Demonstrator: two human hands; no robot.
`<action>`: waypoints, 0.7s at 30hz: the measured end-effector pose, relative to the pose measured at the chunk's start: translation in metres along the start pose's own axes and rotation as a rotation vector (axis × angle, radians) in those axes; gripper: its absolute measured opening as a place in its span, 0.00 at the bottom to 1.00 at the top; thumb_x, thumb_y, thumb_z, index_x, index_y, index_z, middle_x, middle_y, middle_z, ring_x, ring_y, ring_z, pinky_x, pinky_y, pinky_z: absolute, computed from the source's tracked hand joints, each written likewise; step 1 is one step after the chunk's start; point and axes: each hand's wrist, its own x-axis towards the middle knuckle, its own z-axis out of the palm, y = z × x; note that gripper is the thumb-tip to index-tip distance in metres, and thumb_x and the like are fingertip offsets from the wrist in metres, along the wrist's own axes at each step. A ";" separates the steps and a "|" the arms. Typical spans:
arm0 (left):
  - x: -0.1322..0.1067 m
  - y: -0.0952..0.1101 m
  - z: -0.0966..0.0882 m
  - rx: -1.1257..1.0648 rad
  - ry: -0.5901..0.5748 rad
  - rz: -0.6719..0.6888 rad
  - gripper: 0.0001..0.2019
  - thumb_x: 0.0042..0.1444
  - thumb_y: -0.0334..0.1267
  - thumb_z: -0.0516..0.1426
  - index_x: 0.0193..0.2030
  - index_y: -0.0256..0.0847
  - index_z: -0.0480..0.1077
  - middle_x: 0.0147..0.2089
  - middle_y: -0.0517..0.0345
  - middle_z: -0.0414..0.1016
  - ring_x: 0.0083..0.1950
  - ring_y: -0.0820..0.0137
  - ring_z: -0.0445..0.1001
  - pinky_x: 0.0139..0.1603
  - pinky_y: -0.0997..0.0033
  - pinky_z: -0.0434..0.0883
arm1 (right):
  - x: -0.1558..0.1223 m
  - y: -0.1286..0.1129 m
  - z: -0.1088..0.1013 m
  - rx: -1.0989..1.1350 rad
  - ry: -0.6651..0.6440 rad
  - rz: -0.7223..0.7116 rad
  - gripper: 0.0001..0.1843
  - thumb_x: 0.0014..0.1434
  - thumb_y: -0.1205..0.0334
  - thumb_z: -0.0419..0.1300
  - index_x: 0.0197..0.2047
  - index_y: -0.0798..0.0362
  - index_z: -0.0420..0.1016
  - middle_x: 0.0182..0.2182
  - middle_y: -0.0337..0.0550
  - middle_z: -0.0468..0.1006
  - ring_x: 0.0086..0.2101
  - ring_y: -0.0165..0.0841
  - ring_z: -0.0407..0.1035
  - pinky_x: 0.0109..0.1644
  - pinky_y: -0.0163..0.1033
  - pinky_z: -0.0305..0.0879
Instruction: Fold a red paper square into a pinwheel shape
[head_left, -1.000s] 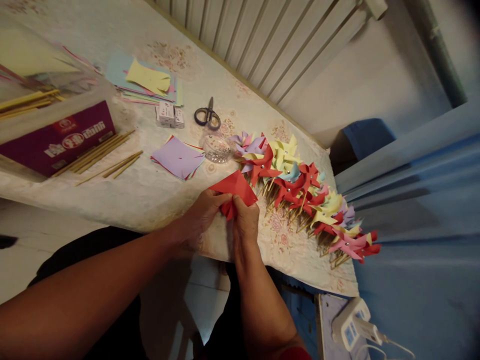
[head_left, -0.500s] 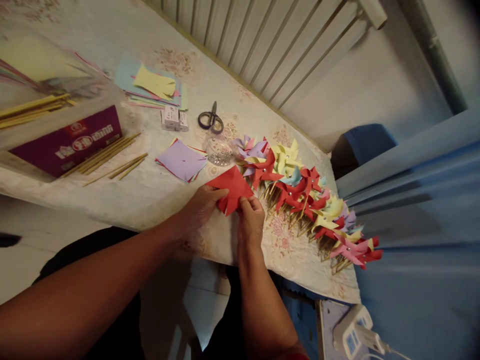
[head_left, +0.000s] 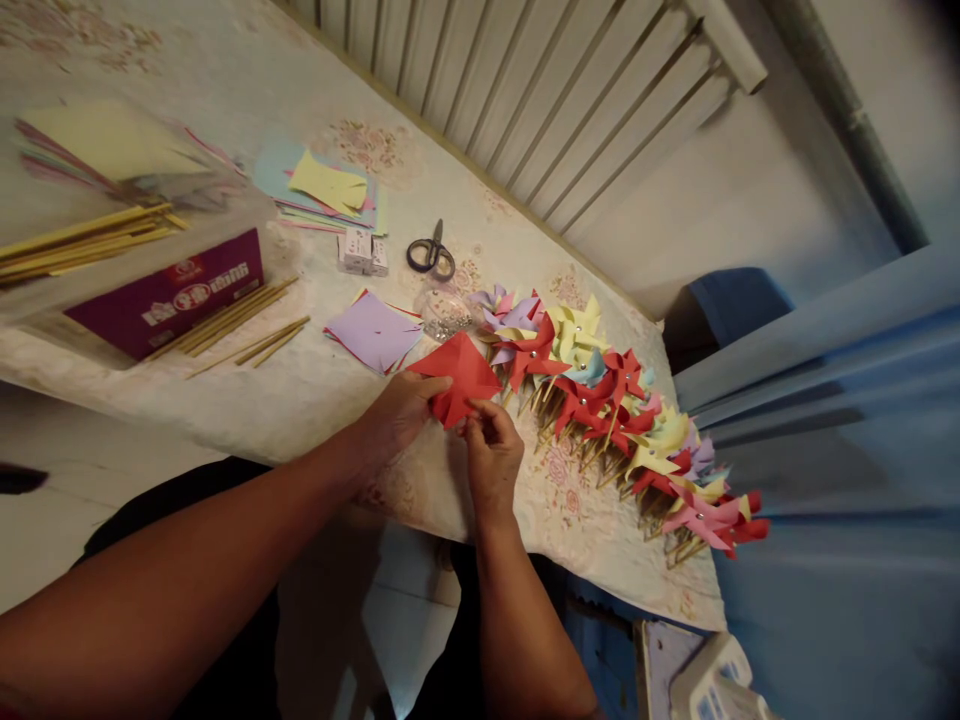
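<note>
Left hand [head_left: 405, 405], at 8 o'clock of the red paper [head_left: 466, 365], pinches its edge between thumb and fingers; the right hand [head_left: 466, 417], at 5 o'clock, has thumb and forefinger drawn narrow, touching the lower edge; whether a flap is caught between them I cannot tell; the red paper is over the near part of a floral tablecloth [head_left: 262, 420], its lower end creased.

Outward from it, a clear dish [head_left: 448, 318] of small shiny pieces sits at 12 o'clock, with scissors [head_left: 430, 257] just beyond; a purple-topped paper stack [head_left: 373, 332] is near, at 10; finished pinwheels [head_left: 581, 398] spread from 1 round to 4; small white boxes [head_left: 355, 250] and mixed coloured sheets [head_left: 322, 185] are farther off, at 11; loose sticks [head_left: 241, 318] lie between 9 and 10, beside a purple-labelled container [head_left: 184, 290].
</note>
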 end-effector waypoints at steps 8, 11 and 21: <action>-0.001 -0.003 0.002 0.074 -0.034 -0.011 0.09 0.43 0.36 0.61 0.17 0.38 0.68 0.19 0.61 0.69 0.21 0.75 0.65 0.25 0.72 0.64 | 0.005 -0.008 0.007 0.092 0.008 0.144 0.08 0.53 0.60 0.61 0.37 0.51 0.78 0.24 0.34 0.75 0.24 0.30 0.68 0.31 0.35 0.65; -0.003 -0.003 0.004 0.091 -0.067 -0.034 0.09 0.44 0.38 0.61 0.19 0.38 0.69 0.19 0.59 0.70 0.20 0.73 0.66 0.24 0.71 0.64 | 0.007 -0.012 0.009 0.162 0.002 0.189 0.07 0.53 0.58 0.61 0.33 0.52 0.76 0.21 0.32 0.74 0.21 0.29 0.68 0.28 0.34 0.63; -0.005 -0.012 0.005 0.152 -0.108 -0.020 0.10 0.46 0.36 0.59 0.17 0.39 0.67 0.17 0.60 0.68 0.19 0.74 0.65 0.22 0.72 0.61 | 0.006 -0.015 0.012 0.172 0.087 0.259 0.08 0.56 0.57 0.59 0.28 0.52 0.70 0.15 0.30 0.70 0.18 0.28 0.65 0.25 0.33 0.59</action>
